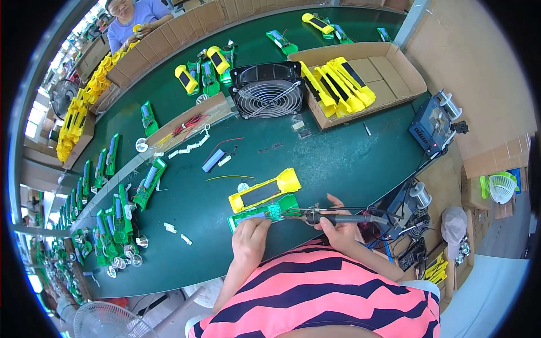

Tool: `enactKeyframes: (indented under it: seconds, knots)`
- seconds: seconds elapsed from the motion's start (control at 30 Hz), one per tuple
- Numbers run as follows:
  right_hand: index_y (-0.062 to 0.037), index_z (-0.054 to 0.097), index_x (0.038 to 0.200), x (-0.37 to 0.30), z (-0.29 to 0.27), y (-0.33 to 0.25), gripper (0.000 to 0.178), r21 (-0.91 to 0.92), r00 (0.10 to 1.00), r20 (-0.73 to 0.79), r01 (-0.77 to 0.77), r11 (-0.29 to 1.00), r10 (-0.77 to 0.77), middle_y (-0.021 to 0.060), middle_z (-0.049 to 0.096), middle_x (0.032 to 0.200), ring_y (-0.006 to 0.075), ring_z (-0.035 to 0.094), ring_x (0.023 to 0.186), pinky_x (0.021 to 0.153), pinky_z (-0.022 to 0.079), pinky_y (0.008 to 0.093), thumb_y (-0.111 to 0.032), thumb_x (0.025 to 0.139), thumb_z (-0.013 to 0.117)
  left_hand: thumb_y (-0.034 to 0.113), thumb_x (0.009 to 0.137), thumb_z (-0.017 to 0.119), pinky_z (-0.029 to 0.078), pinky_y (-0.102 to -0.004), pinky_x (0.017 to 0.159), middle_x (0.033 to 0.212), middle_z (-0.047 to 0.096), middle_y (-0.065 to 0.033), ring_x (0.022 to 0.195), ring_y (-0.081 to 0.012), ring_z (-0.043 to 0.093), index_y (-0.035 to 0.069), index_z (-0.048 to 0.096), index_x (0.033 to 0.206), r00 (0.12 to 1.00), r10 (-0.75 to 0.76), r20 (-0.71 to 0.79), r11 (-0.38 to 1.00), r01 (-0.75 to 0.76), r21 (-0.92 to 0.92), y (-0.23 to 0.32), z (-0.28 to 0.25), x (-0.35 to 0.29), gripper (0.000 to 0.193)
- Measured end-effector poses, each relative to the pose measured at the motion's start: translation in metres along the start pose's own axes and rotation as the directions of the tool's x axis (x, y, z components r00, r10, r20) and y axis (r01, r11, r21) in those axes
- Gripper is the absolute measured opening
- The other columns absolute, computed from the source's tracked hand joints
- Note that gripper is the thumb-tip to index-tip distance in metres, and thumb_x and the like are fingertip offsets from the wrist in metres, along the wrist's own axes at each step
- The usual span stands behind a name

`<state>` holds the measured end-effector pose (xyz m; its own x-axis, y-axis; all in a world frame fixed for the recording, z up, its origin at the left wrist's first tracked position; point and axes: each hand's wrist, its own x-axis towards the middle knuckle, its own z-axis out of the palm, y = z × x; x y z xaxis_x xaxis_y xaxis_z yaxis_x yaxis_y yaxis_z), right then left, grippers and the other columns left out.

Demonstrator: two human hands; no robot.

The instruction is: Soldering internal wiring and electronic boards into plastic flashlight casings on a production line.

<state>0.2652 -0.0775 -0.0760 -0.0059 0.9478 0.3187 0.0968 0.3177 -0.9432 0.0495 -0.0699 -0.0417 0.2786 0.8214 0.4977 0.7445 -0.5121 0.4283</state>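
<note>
My left hand (249,241) is closed at the near edge of a green flashlight half-shell (289,201), its fingers over the blue cylindrical battery (256,217) inside. A small green circuit board (274,210) sits in the shell, to the right of those fingers. In my right hand (340,230) is a soldering iron (338,218) with a feeder attachment; its tip points left and reaches the board. Just beyond the green shell lies a yellow half-shell (289,179) with a dark panel. Whether the tip touches the board is too small to tell.
A black fan (269,93) stands beyond, beside a cardboard box (394,73) of yellow shells. Right is a blue soldering station (431,127). A loose blue battery (213,160) lies mid-table; green shells (150,183) line the left. A co-worker (135,22) sits far left.
</note>
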Motion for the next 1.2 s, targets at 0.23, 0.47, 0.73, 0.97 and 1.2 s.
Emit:
enactKeyframes:
  seconds: [0.23, 0.47, 0.73, 0.97, 1.2]
  knots:
    - [-0.0007, 0.051, 0.09, -0.004, 0.001, 0.003, 0.013, 0.055, 0.993, -0.04, -0.108, 0.993, 0.11, 0.0049, 0.06, 0.058, 0.0103, 0.061, 0.063, 0.102, 0.02, 0.0444, 0.0, 0.077, 0.053, 0.0, 0.061, 0.061, 0.043, -0.0308, 0.056, 0.074, 0.049, -0.0055, 0.064, -0.02, 0.052, 0.003, 0.061, 0.086, 0.984, 0.036, 0.176, 0.996, -0.049, 0.071, 0.004, 0.0, 0.008, 0.026]
    - [-0.0013, 0.051, 0.088, 0.003, 0.003, -0.001, 0.013, -0.01, 0.999, -0.032, -0.02, 1.0, 0.019, 0.0046, 0.06, 0.057, 0.0097, 0.06, 0.063, 0.102, 0.021, 0.0445, 0.0, 0.076, 0.055, 0.0, 0.059, 0.061, 0.043, -0.0301, 0.056, 0.072, 0.046, -0.005, 0.063, -0.019, 0.051, 0.003, 0.061, 0.086, 0.972, 0.058, 0.23, 0.991, -0.084, 0.104, 0.004, -0.001, 0.009, 0.027]
    - [-0.0019, 0.052, 0.088, 0.005, 0.006, 0.001, 0.013, -0.022, 1.0, -0.006, -0.002, 1.0, 0.002, 0.0038, 0.061, 0.058, 0.0111, 0.06, 0.067, 0.1, 0.023, 0.0459, -0.002, 0.076, 0.056, 0.0, 0.061, 0.062, 0.043, -0.0309, 0.055, 0.072, 0.048, -0.0054, 0.064, -0.0202, 0.051, 0.004, 0.062, 0.085, 0.971, 0.049, 0.236, 0.995, -0.068, 0.072, 0.003, -0.003, 0.009, 0.025]
    - [-0.0008, 0.055, 0.086, -0.004, 0.01, 0.01, 0.012, 0.049, 0.992, -0.105, -0.068, 0.996, 0.073, 0.0045, 0.06, 0.059, 0.012, 0.059, 0.062, 0.098, 0.026, 0.044, -0.003, 0.074, 0.058, 0.001, 0.062, 0.063, 0.044, -0.0316, 0.054, 0.073, 0.051, -0.0059, 0.064, -0.0212, 0.052, 0.005, 0.063, 0.085, 0.97, 0.027, 0.241, 0.997, -0.044, 0.066, 0.002, -0.001, 0.009, 0.023]
    - [0.0014, 0.051, 0.089, -0.002, 0.004, 0.001, 0.012, 0.16, 0.977, -0.061, -0.194, 0.968, 0.205, 0.0086, 0.06, 0.062, 0.0111, 0.06, 0.061, 0.102, 0.022, 0.0422, 0.001, 0.077, 0.053, 0.001, 0.059, 0.062, 0.044, -0.0304, 0.056, 0.072, 0.047, -0.005, 0.064, -0.0193, 0.051, 0.003, 0.062, 0.083, 0.975, 0.047, 0.216, 0.994, -0.067, 0.086, 0.004, -0.002, 0.01, 0.024]
